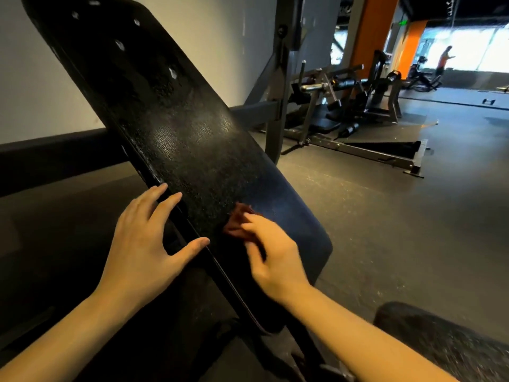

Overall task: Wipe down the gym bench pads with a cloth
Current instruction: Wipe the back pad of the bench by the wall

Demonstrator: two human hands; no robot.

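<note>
Gym floor [385, 216] surrounds one tilted bench pad [179, 128]; left hand [146, 241] rests spread on it, right hand [272, 260] grips one cloth [237, 219].

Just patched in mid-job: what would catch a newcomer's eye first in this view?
The long black bench pad slants across the middle of the frame, with glossy patches on its surface. Near its lower end the right hand, blurred, holds a reddish-brown cloth against the pad, while the left hand rests with spread fingers on the pad's left edge. An orange pillar stands out at the upper right.
</note>
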